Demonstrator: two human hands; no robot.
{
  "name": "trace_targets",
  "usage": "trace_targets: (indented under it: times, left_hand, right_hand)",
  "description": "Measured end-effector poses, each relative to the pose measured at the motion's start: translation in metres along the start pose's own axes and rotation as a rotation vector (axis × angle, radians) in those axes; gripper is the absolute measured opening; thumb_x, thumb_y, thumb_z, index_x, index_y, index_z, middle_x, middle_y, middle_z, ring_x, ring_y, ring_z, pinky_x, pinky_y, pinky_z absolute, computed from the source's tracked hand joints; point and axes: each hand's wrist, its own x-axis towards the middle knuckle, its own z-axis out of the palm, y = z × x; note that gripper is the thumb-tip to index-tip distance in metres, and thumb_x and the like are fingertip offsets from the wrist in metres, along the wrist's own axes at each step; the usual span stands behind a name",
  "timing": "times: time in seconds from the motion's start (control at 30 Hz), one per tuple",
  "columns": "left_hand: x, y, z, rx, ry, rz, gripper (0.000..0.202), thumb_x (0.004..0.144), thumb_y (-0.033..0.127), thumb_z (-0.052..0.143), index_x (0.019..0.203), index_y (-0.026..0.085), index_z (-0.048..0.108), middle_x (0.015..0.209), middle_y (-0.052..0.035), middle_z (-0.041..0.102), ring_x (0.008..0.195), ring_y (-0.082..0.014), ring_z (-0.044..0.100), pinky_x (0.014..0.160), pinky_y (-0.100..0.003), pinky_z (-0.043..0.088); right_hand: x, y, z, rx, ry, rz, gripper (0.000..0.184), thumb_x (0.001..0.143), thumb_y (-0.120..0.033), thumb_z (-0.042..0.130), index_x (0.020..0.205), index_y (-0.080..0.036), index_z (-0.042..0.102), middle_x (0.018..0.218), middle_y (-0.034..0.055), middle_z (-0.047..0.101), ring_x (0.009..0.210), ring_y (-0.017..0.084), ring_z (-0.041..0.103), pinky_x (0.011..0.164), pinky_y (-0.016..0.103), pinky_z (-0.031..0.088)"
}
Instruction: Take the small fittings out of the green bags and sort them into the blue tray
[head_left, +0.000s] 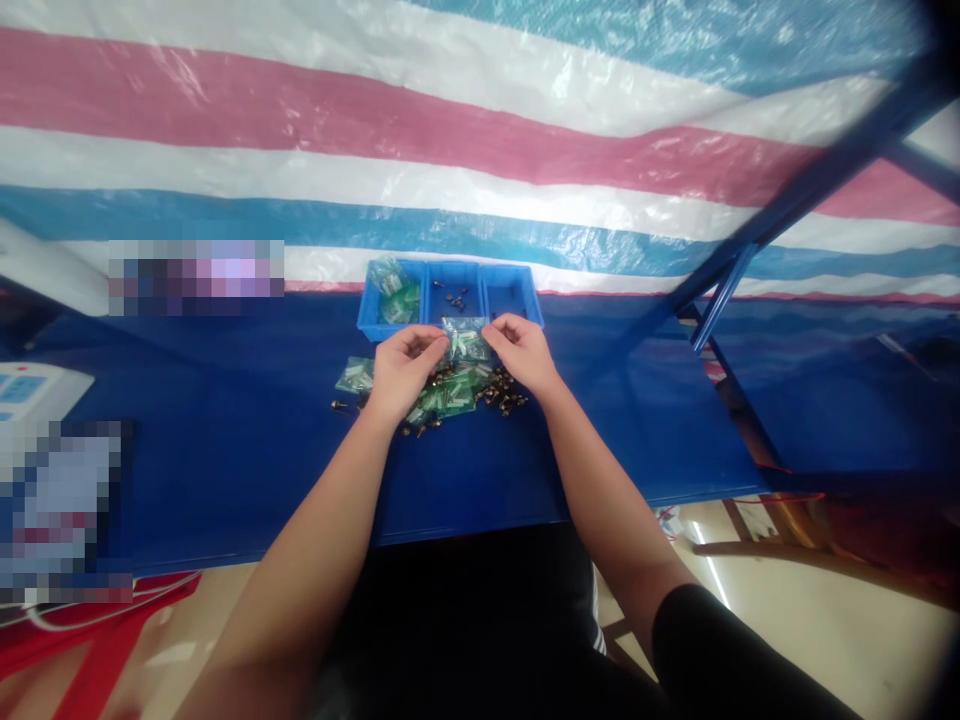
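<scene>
While both hands work above a blue-covered table, a person holds a small clear bag just over a heap of loose parts and bags. The left hand pinches the bag's left edge between thumb and fingertips, its other fingers curled in. The right hand pinches the right edge in the same way, so the bag hangs stretched between the two hands. What the bag holds is too small to make out beyond pale green and white shapes.

At twelve o'clock from the hands, just beyond the bag, sits a blue three-compartment tray. More clear bags fill its left compartment, and a few small dark parts lie in the middle one. At nine o'clock from the left hand, a single bag lies flat on the cloth, near the heap but apart from it. Far out at nine o'clock, at the table's edge, stands a white device. A striped tarpaulin in pink, white and blue hangs behind the table, and a blue metal frame slants across at two o'clock.
</scene>
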Motion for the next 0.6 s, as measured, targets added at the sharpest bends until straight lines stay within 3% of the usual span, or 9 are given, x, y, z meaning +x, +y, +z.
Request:
trace_targets:
  times: [0.33,0.6]
  left_hand:
    - [-0.001,0.005,-0.001,0.088,-0.003,0.047,0.024,0.085,0.041,0.079,0.091,0.019,0.075,0.073,-0.0013,0.069,0.057,-0.0108,0.057,0.056,-0.025,0.048]
    - [-0.004,0.013,0.003,0.011,-0.028,-0.053,0.024,0.084,0.039,0.080,0.093,0.018,0.073,0.059,0.0011,0.065,0.047,-0.0096,0.055,0.048,-0.021,0.045]
  right_hand:
    - [-0.001,-0.002,0.001,0.002,0.005,0.000,0.042,0.087,-0.058,0.071,0.070,-0.022,0.058,0.060,-0.0042,0.051,0.057,0.011,0.041,0.058,0.028,0.034]
    - [-0.001,-0.005,0.001,0.024,-0.005,0.038,0.048,0.086,-0.064,0.072,0.069,-0.022,0.056,0.055,-0.0042,0.055,0.051,0.010,0.046,0.053,0.026,0.036]
